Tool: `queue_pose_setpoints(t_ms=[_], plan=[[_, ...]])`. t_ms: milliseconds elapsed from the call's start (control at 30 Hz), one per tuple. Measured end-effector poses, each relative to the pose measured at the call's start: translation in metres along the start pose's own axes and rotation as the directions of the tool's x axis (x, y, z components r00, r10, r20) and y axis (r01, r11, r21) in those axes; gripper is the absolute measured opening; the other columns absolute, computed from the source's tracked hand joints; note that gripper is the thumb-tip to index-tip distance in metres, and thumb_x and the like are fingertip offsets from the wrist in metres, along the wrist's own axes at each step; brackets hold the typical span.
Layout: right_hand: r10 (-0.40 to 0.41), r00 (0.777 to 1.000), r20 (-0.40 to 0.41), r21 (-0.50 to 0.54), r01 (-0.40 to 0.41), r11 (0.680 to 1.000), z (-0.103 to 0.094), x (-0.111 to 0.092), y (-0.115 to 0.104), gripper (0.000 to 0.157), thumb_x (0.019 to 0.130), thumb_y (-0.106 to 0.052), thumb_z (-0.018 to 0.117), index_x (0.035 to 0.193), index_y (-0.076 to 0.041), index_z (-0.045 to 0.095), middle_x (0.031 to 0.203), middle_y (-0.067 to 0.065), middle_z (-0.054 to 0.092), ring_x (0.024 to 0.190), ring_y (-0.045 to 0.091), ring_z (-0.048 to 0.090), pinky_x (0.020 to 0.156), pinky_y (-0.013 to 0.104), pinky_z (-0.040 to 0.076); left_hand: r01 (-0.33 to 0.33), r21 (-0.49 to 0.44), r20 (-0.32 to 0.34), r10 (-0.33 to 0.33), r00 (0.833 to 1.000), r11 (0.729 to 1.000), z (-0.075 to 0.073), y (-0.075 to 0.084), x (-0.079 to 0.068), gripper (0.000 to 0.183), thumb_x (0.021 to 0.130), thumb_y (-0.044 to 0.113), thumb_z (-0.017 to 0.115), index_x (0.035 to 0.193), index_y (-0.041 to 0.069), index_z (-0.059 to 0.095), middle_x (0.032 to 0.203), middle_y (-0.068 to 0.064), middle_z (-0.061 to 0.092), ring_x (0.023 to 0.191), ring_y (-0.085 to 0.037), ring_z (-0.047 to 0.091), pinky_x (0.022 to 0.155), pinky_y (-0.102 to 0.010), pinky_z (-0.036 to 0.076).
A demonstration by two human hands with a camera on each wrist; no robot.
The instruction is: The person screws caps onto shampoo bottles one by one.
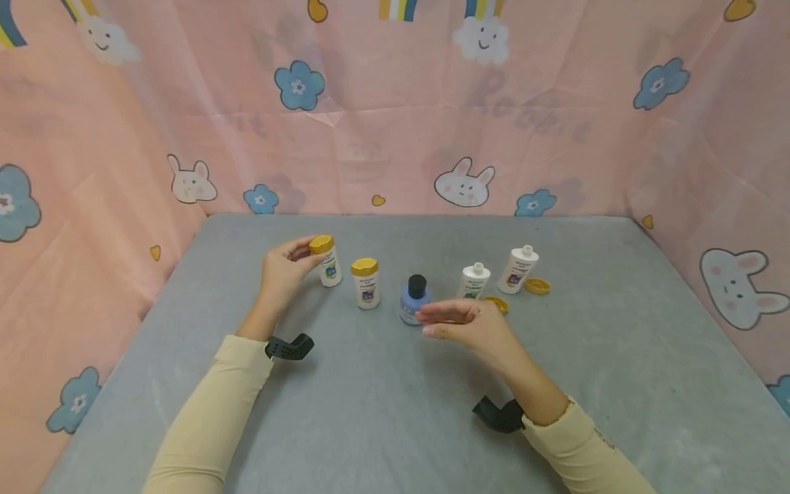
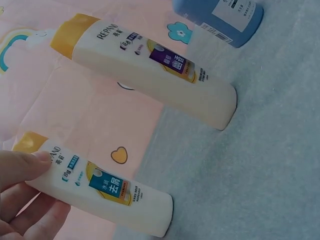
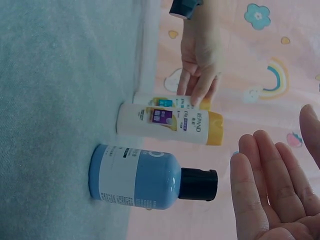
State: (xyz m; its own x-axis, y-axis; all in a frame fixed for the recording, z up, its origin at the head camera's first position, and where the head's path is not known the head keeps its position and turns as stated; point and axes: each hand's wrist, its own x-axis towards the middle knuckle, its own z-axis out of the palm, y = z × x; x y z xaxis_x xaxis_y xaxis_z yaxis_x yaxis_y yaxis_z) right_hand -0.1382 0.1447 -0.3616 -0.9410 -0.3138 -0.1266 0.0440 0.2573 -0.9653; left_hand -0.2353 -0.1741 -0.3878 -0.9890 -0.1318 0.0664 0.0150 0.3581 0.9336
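Observation:
My left hand (image 1: 285,273) holds a white shampoo bottle (image 1: 330,269) near its gold cap, thumb on the front and fingers around the far side. This bottle has a teal label (image 2: 111,185) and stands on the table. Just right of it stands a second white shampoo bottle (image 1: 367,291), gold-capped with a purple label. A blue bottle (image 3: 135,176) with a black cap comes after that. My right hand (image 1: 472,329) is beside the blue bottle, fingers extended and holding nothing. In the right wrist view its fingers are apart from the black cap (image 3: 199,184).
Two uncapped white bottles stand to the right, one nearer (image 1: 474,280) and one farther (image 1: 517,269). Beside them lie two gold caps, one (image 1: 537,286) at the far right and one (image 1: 497,304) partly behind my right hand. A pink printed cloth (image 1: 370,137) borders the grey table (image 1: 382,412).

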Motion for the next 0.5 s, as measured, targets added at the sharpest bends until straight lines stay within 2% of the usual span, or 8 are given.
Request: queue_pose_setpoints(t_ms=[233,500], plan=[[-0.020,1.000,-0.002,0.005,0.020,1.000,-0.0006,-0.0005,0.0009,0.042,0.085,-0.019,0.079,0.120,0.001,0.070,0.117,0.014,0.073,0.105,0.013,0.072,0.088,0.024,0.057,-0.032,0.044,0.006,0.032,0.999,0.999,0.0026,0.0002,-0.0007,0.045,0.091,0.022,0.073,0.133,0.009,0.062,0.135,-0.012,0.064,0.128,-0.027,0.058,0.113,-0.045,0.043],[-0.005,1.000,-0.005,-0.005,0.005,1.000,-0.0018,0.0011,0.0016,0.040,0.084,-0.020,0.080,0.119,-0.002,0.071,0.115,0.010,0.075,0.101,0.007,0.072,0.088,0.024,0.057,-0.007,0.026,0.010,0.007,1.000,1.000,0.0029,0.0031,-0.0051,0.053,0.092,0.024,0.073,0.140,0.009,0.054,0.142,-0.011,0.057,0.132,-0.026,0.054,0.111,-0.040,0.046]])
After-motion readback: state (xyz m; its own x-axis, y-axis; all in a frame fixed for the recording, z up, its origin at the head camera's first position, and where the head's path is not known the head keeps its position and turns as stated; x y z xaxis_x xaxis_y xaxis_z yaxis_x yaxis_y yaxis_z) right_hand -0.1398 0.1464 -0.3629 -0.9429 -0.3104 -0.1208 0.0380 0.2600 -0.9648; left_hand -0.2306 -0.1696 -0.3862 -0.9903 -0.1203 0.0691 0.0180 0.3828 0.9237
